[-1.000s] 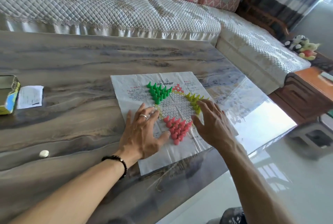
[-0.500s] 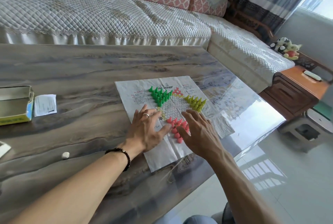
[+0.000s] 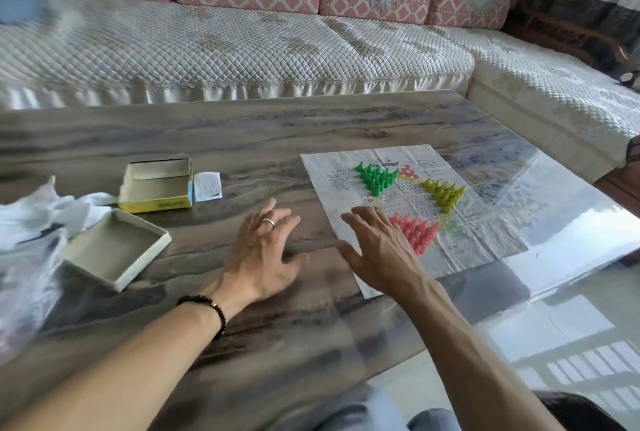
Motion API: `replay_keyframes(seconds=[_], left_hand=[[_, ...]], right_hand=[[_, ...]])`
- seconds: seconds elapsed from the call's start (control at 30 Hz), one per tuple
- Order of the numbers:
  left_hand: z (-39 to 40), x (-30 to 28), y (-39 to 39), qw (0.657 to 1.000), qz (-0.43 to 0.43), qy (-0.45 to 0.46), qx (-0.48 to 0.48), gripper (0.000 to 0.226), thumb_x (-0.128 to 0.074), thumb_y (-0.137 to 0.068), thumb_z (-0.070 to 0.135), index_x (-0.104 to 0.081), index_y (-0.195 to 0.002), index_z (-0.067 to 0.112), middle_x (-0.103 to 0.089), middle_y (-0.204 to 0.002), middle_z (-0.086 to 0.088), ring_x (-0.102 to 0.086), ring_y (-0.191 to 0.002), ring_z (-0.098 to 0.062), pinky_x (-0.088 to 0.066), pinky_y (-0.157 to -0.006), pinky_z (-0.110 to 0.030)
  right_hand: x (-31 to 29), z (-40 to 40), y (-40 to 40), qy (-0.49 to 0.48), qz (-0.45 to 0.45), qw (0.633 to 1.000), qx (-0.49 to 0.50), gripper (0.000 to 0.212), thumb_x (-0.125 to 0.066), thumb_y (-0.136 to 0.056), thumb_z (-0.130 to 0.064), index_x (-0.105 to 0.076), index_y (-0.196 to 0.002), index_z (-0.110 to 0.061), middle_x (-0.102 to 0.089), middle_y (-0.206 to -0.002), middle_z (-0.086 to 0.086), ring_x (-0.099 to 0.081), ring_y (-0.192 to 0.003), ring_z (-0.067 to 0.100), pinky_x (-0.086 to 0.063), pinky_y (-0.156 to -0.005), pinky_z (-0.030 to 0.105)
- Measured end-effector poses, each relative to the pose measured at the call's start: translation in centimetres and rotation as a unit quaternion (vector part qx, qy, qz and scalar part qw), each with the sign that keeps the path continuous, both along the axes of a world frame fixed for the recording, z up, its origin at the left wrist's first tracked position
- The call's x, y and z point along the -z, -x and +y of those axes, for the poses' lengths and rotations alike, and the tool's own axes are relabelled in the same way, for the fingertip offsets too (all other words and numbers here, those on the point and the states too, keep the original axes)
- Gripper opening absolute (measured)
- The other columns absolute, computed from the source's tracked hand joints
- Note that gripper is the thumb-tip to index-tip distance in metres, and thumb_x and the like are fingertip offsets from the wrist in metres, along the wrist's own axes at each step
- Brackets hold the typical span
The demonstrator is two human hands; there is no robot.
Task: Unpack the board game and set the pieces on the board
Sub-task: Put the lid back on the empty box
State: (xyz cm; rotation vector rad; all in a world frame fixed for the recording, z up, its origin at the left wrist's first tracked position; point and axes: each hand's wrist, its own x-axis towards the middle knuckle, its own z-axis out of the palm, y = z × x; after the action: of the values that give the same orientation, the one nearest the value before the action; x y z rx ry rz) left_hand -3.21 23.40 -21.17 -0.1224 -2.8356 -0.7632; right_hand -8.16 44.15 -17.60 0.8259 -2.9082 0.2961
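With green, yellow and red pegs standing on the board, setup looks finished; left hand and right hand hover empty, fingers spread.

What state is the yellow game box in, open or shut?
Open. The yellow box shows a bare cardboard inside, and its lid lies apart, upturned, on the table.

The scene is lit by bright daylight entering from the right of the frame. Strong glare and a window reflection are seen on the glossy table at the right and lower right. Motion blur is seen throughout, heaviest on the plastic bag at the left edge. Straight lines are bowed by wide-angle distortion towards the edges. Soft shadows are cast under both forearms.
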Motion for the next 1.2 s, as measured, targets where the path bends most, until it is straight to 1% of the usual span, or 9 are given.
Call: replay_keyframes(seconds=[0.1,0.2,0.37,0.47,0.57,0.8,1.0,1.1,1.2], left_hand=[[-3.2,0.7,-2.4,0.999,0.002,0.023,-0.049,0.07,-0.063,-0.069,0.047,-0.061,-0.127,0.008,-0.058,-0.131,-0.013,-0.042,-0.136,-0.034,-0.032,-0.111,-0.044],[-5.1,0.7,-4.1,0.997,-0.005,0.038,-0.07,0.061,-0.07,-0.073,0.043,-0.063,-0.126,0.013,-0.062,-0.114,-0.004,-0.055,-0.112,-0.03,-0.045,-0.094,-0.04],[-5.7,0.9,-4.3,0.999,-0.004,0.016,-0.045,0.018,-0.072,-0.085,0.021,-0.074,-0.102,0.017,-0.067,-0.093,-0.004,-0.059,-0.094,-0.027,-0.043,-0.079,-0.033],[-5.9,0.8,-4.1,0.999,0.008,-0.007,-0.047,0.008,-0.07,-0.085,0.018,-0.073,-0.092,0.014,-0.065,-0.089,-0.004,-0.062,-0.088,-0.028,-0.048,-0.074,-0.036],[-7.3,0.3,-4.6,0.996,0.047,-0.021,-0.077,0.006,-0.073,-0.084,0.018,-0.073,-0.088,0.014,-0.064,-0.084,-0.002,-0.063,-0.078,-0.027,-0.051,-0.066,-0.038],[-14.2,-0.5,-6.1,0.974,0.093,-0.025,-0.203,0.006,-0.072,-0.082,0.022,-0.071,-0.087,0.019,-0.065,-0.082,0.004,-0.061,-0.077,-0.019,-0.042,-0.062,-0.026],[-16.9,1.0,-7.4,0.969,0.077,-0.043,-0.232,0.01,-0.068,-0.083,0.024,-0.073,-0.088,0.017,-0.067,-0.081,0.003,-0.063,-0.078,-0.019,-0.051,-0.067,-0.031],[-17.0,1.0,-7.5,0.971,0.068,-0.033,-0.226,0.027,-0.057,-0.085,0.039,-0.075,-0.089,0.019,-0.07,-0.08,0.004,-0.064,-0.074,-0.016,-0.047,-0.065,-0.028],[-17.0,0.7,-7.7,0.977,0.059,-0.029,-0.205,0.041,-0.046,-0.087,0.053,-0.073,-0.085,0.022,-0.068,-0.076,0.006,-0.06,-0.073,-0.013,-0.044,-0.067,-0.028]], right_hand=[[0.7,-2.6,-1.1,0.013,-0.015,0.999,-0.03,0.048,-0.057,-0.089,-0.037,-0.05,-0.132,-0.018,-0.048,-0.135,0.004,-0.047,-0.119,0.027,-0.043,-0.092,0.041],[1.4,-4.8,-2.0,0.03,-0.025,0.998,-0.043,0.047,-0.057,-0.087,-0.034,-0.051,-0.131,-0.018,-0.049,-0.131,0.004,-0.049,-0.115,0.026,-0.044,-0.089,0.04],[2.4,-6.5,-3.1,0.027,-0.043,0.997,-0.052,0.043,-0.055,-0.085,-0.034,-0.053,-0.126,-0.02,-0.052,-0.123,0.004,-0.051,-0.112,0.027,-0.045,-0.088,0.037],[2.2,-7.7,-2.6,0.013,-0.054,0.997,-0.055,0.046,-0.054,-0.086,-0.036,-0.052,-0.129,-0.019,-0.052,-0.125,0.005,-0.05,-0.114,0.027,-0.044,-0.092,0.041],[2.1,-10.3,-1.6,0.014,-0.07,0.996,-0.059,0.046,-0.053,-0.089,-0.034,-0.05,-0.132,-0.017,-0.052,-0.128,0.005,-0.048,-0.117,0.027,-0.043,-0.094,0.039],[1.9,-20.0,1.5,0.025,-0.106,0.991,-0.075,0.045,-0.056,-0.085,-0.027,-0.05,-0.126,-0.007,-0.053,-0.121,0.012,-0.049,-0.115,0.031,-0.044,-0.091,0.039],[2.7,-25.0,4.4,0.092,-0.128,0.987,0.04,0.043,-0.05,-0.093,-0.035,-0.047,-0.124,-0.006,-0.052,-0.124,0.016,-0.049,-0.114,0.034,-0.04,-0.09,0.038],[2.8,-26.2,5.1,0.08,-0.131,0.984,0.093,0.042,-0.054,-0.092,-0.034,-0.05,-0.121,-0.005,-0.05,-0.126,0.015,-0.052,-0.114,0.035,-0.042,-0.089,0.038],[2.9,-26.8,5.7,0.091,-0.158,0.975,0.129,0.036,-0.06,-0.087,-0.029,-0.057,-0.113,-0.005,-0.061,-0.116,0.016,-0.058,-0.106,0.035,-0.047,-0.083,0.037]])
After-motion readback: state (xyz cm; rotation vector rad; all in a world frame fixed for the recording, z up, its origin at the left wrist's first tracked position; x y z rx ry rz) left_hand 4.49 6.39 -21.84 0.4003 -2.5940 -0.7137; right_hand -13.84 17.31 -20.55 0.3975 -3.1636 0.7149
